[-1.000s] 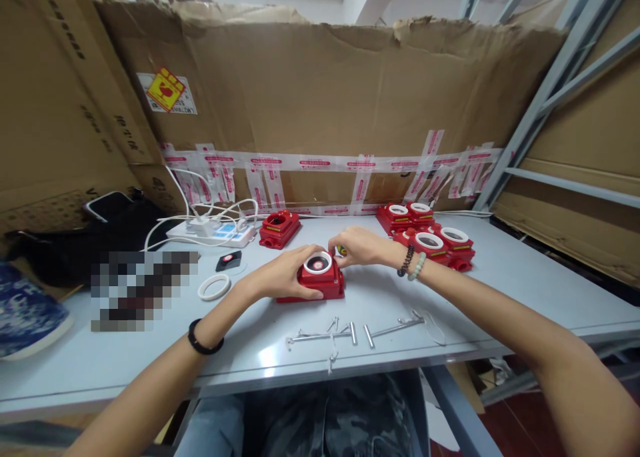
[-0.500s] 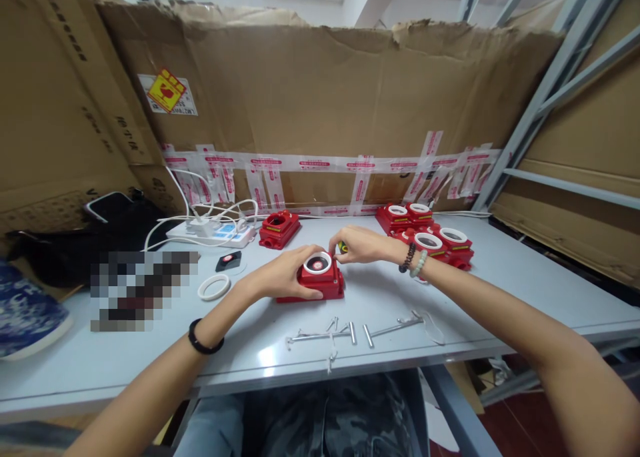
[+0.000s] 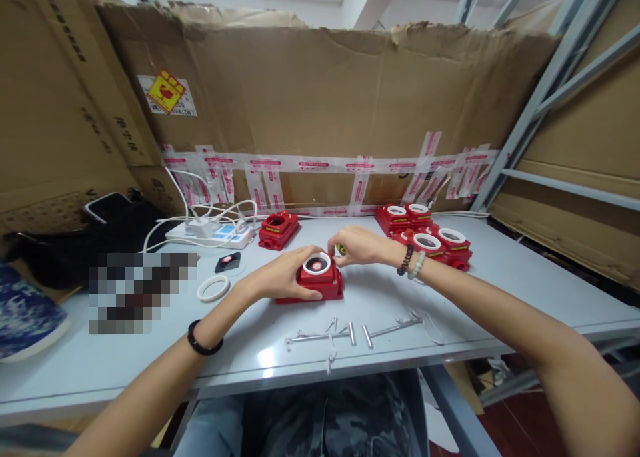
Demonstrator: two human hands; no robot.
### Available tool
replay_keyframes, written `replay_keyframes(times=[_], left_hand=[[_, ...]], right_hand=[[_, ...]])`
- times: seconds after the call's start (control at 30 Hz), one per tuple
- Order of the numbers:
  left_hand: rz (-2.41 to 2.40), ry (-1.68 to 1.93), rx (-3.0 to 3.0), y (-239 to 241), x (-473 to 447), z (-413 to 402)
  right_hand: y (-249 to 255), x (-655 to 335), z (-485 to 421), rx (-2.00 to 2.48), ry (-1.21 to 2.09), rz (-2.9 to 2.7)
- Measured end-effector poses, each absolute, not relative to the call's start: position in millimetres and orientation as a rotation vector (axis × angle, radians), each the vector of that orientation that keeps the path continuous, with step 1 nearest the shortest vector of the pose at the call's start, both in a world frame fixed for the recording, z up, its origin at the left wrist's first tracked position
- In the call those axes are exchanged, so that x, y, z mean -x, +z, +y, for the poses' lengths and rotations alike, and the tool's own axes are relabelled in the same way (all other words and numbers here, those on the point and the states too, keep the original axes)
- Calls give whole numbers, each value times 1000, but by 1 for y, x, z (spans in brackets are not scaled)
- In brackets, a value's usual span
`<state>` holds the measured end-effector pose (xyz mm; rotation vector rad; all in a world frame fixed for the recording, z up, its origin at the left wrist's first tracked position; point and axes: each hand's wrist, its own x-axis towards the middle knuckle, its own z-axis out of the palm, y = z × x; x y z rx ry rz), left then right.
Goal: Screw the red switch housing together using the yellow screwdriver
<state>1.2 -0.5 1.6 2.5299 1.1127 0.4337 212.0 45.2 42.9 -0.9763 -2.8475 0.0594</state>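
My left hand (image 3: 287, 275) is wrapped round a red housing (image 3: 325, 287) on the table, thumb along its near side and fingers behind. The housing has a white ring (image 3: 317, 263) on top, with a dark disc marked in red inside it. Against the housing's right side, my right hand (image 3: 354, 245) is closed on a small tool with a yellow-and-black handle (image 3: 341, 249). Most of that tool is hidden by the fingers, so its tip cannot be seen. Between my arms, in front of the housing, lie several metal rods (image 3: 325, 337) with thin cords.
Several red housings with white rings (image 3: 427, 242) stand at the back right. Another red housing (image 3: 278, 230), without a ring, sits near a power strip (image 3: 213, 235) with white cables. A loose white ring (image 3: 213, 288) and dark plates (image 3: 229, 262) lie left. Cardboard (image 3: 320, 97) walls the back.
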Motion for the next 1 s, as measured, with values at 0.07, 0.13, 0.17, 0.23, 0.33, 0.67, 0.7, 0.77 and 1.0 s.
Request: replay_keyframes(times=[0.07, 0.13, 0.17, 0.23, 0.33, 0.67, 0.7, 0.77, 1.0], left_hand=[[1107, 436, -2522, 1, -1, 0], [1097, 442, -2512, 0, 0, 0], [1094, 446, -2509, 0, 0, 1], [1094, 458, -2511, -1, 0, 1], [1077, 476, -2523, -1, 0, 1], [1058, 508, -2515, -2, 0, 0], [1060, 511, -2519, -2, 0, 0], [1062, 512, -2527, -2, -1, 0], [1060, 529, -2508, 0, -3, -2]], right_hand=[[50, -213, 42, 981, 43, -2808], [58, -215, 35, 1002, 106, -2775], [60, -217, 29, 1010, 175, -2775], [60, -219, 15, 1015, 376, -2824], [49, -220, -12, 1076, 542, -2898], [42, -216, -26, 934, 566, -2612], [47, -214, -24, 896, 585, -2427], [57, -208, -19, 806, 644, -2010], [62, -181, -1, 533, 842, -1367]])
